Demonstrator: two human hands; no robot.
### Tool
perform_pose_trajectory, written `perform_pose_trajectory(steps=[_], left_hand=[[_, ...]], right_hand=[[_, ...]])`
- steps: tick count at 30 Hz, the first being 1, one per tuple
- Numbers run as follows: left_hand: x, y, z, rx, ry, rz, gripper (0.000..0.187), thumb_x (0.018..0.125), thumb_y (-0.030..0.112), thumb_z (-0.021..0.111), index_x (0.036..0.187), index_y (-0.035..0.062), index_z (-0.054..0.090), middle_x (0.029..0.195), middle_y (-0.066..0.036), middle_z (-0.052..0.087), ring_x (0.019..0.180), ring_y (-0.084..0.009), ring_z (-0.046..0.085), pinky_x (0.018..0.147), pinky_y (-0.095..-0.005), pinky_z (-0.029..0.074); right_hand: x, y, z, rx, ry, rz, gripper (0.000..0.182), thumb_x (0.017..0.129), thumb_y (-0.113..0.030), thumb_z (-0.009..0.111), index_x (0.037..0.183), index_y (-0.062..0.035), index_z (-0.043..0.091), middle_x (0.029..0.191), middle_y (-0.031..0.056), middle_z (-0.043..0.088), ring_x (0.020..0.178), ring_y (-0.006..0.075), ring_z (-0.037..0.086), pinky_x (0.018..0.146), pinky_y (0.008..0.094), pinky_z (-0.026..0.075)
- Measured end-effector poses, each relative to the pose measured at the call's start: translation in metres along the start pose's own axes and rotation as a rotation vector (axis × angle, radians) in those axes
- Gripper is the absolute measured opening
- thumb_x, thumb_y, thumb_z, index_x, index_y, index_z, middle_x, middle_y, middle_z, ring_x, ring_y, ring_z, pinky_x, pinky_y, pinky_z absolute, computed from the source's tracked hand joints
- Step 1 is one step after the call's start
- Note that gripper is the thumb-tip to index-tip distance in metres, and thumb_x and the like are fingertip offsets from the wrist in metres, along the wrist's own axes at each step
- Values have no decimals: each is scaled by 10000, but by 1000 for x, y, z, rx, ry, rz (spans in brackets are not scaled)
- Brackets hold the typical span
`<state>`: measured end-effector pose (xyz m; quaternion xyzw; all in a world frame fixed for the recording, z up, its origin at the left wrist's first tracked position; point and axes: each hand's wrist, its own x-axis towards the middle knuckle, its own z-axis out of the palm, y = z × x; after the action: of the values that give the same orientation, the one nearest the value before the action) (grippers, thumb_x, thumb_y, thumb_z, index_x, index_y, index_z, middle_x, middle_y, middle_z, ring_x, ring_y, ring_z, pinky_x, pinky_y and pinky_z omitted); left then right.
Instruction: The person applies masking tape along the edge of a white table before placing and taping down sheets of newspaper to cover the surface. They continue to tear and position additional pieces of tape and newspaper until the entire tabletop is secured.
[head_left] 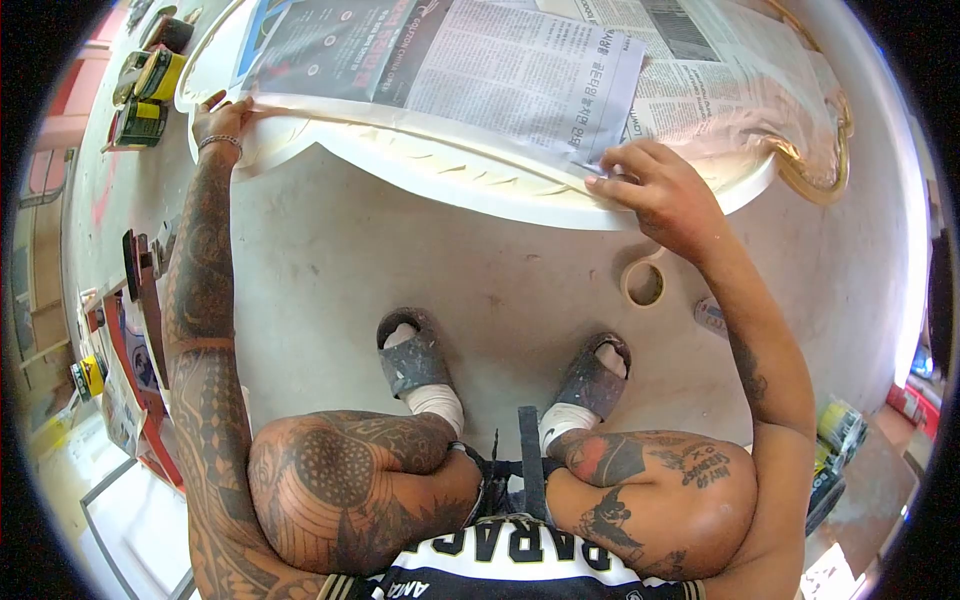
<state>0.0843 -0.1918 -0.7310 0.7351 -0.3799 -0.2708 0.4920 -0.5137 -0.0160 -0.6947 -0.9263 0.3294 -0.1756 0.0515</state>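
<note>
A white panel with a scalloped rim [430, 192] and gold edging [822, 188] lies in front of me. Printed newspaper [520, 75] covers much of its top, with cream masking tape [480, 165] along the near border. At the newspaper's left corner, my left hand [218, 125] has its fingers closed on the sheet's edge. My right hand [665, 195] pinches the near right edge of the same newspaper; its thumb and fingertips are together. How much tape lies under the fingertips is hard to make out. Below the right hand, a roll of masking tape [643, 283] rests on the floor.
Several yellow-and-black containers [150, 90] stand at the upper left. Another yellow container [88, 376] is at the left, by a cluttered red-framed stand [150, 430]. On the right are a small item [711, 315] behind my forearm and more tubs [840, 430]. My sandaled feet [415, 350] are on the grey floor.
</note>
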Motion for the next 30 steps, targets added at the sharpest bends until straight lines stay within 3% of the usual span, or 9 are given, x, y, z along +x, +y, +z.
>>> perform_pose_trajectory(steps=[7, 10, 13, 19, 28, 30], left_hand=[[11, -11, -3, -2, -18, 9, 633, 802, -91, 795, 1346, -30, 477, 1249, -210, 580, 897, -275, 707, 753, -348, 657], [10, -10, -3, -17, -36, -21, 605, 813, -61, 801, 1333, -37, 492, 1286, -228, 571, 1000, -276, 696, 820, -342, 647], [7, -8, -3, -25, -32, -1, 635, 806, -72, 804, 1352, -22, 484, 1194, -191, 608, 891, -250, 709, 725, -346, 651], [2, -3, -2, -10, -13, -23, 640, 799, -57, 820, 1354, -38, 501, 1209, -201, 614, 876, -248, 711, 724, -346, 651], [7, -10, -3, -33, -15, 5, 657, 796, -64, 820, 1361, -19, 488, 1103, -169, 647, 818, -225, 698, 714, -337, 635], [9, -12, -3, -50, -11, 2, 648, 794, -64, 822, 1350, -22, 492, 1091, -165, 647, 808, -222, 695, 701, -328, 628]], right_hand=[[-7, -1, -6, 1, 5, 2, 392, 726, 38, 691, 1061, -158, 743, 1145, 69, 647, 1042, 299, 621, 881, 396, 540], [-4, 0, -10, 26, 31, -56, 380, 704, 75, 675, 1029, -109, 745, 1108, 88, 658, 1018, 284, 622, 816, 377, 544], [3, -4, -11, -3, 39, -96, 300, 712, -8, 694, 1002, -76, 728, 1068, 74, 673, 1029, 293, 632, 876, 392, 539], [5, -9, 1, 58, 0, -37, 177, 724, -20, 689, 898, -42, 711, 1013, 68, 687, 1021, 274, 642, 897, 405, 526], [-15, -13, -2, -13, 86, 116, 255, 729, -44, 757, 967, -136, 761, 1160, 50, 653, 1130, 299, 585, 971, 403, 473], [-10, -17, -4, -17, 105, 112, 236, 736, -46, 748, 961, -115, 757, 1156, 58, 668, 1145, 292, 593, 988, 408, 475]])
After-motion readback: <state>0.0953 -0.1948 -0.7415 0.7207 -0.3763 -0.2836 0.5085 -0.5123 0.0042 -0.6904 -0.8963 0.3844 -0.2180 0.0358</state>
